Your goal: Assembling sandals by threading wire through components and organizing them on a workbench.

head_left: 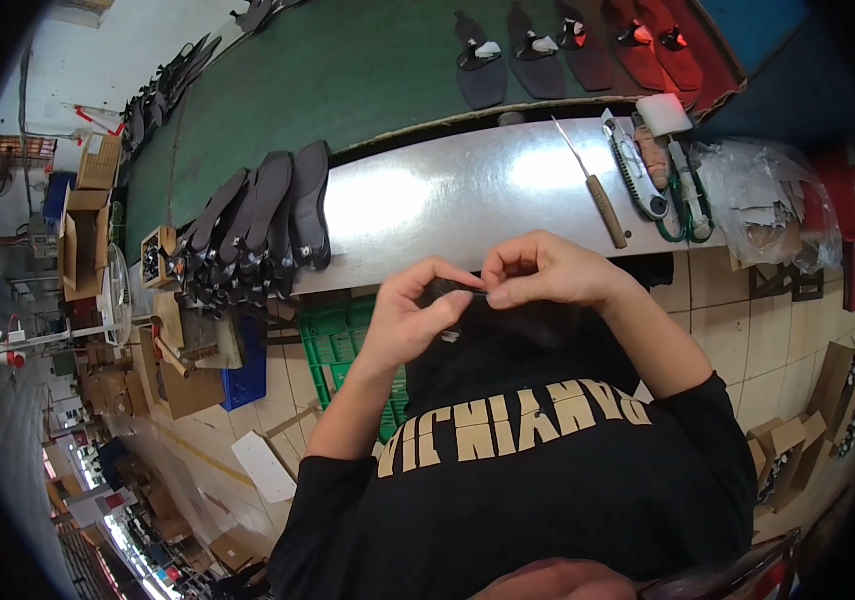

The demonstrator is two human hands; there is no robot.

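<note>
Pinching thin dark piece (478,292) between left hand (407,312) and right hand (552,274); apparently mid-work, amount left unclear. On desk (457,205): sandal pile (265,205), idle awl (605,212). On belt (377,65): sandal row (535,76), perhaps done.

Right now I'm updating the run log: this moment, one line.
left hand, right hand: pinching small piece, details unclear | wooden-handled awl: on metal bench
</note>
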